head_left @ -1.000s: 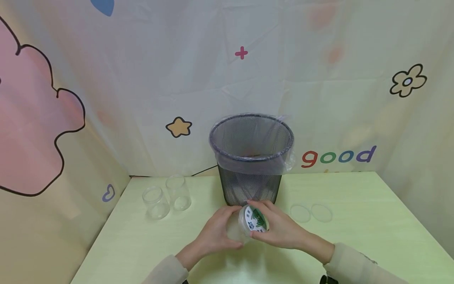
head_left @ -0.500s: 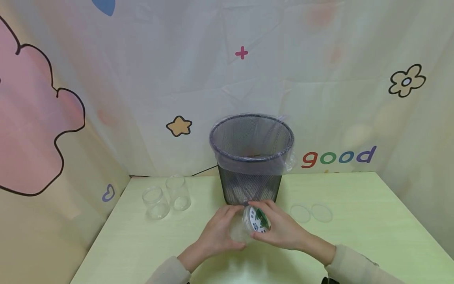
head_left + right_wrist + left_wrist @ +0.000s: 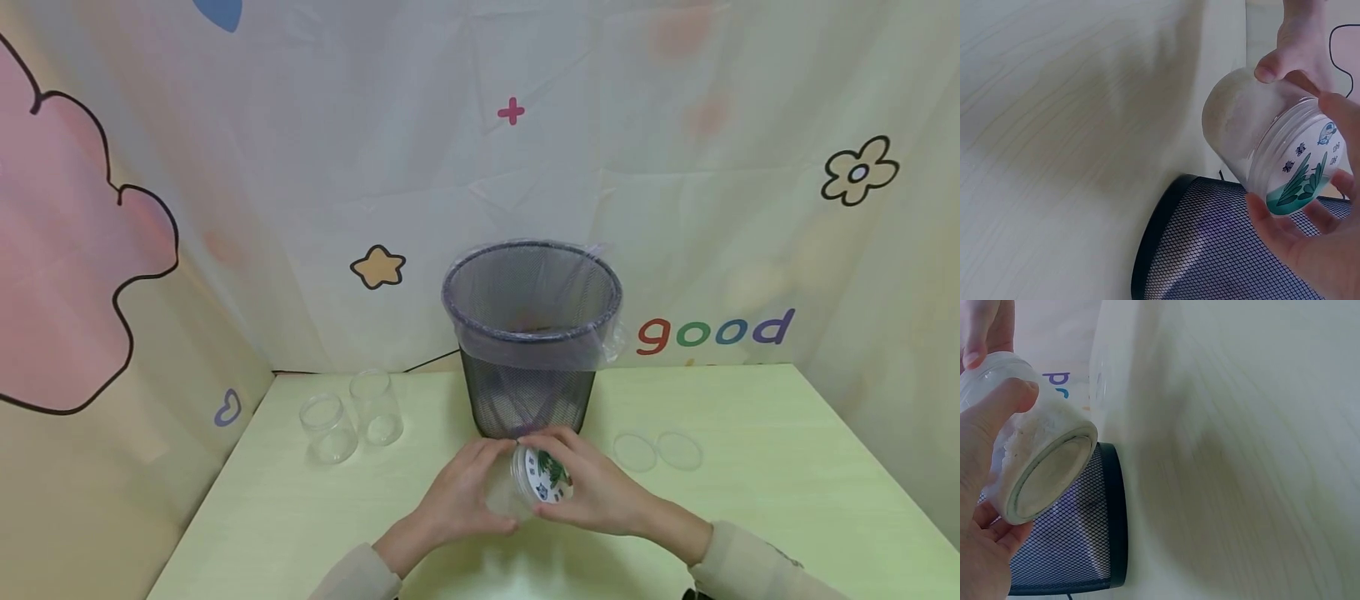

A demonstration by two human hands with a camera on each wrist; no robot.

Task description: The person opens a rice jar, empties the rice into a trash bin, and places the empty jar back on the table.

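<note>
A clear plastic jar (image 3: 504, 490) is held tilted above the table, its lid end turned to the right. Pale residue clouds its wall and base in the left wrist view. My left hand (image 3: 459, 493) grips the jar body, thumb on one side and fingers on the other. Around the rim of the lid (image 3: 1302, 169), printed with green leaves on white, curl the fingers and thumb of my right hand (image 3: 592, 483). The lid sits on the jar's mouth. Whether its thread is loose cannot be told.
Just behind the hands stands a black mesh wastebasket (image 3: 528, 392) with a clear liner. Two open clear jars, one short (image 3: 330, 429) and one taller (image 3: 377, 408), stand at the left. Two clear rings or lids (image 3: 635, 451) lie at the right. A printed curtain (image 3: 300, 208) hangs behind the table.
The jar and both hands have shifted slightly right and tipped a little. The lid's print has turned, and my right hand has rotated slightly with it. Both grips stay on.
</note>
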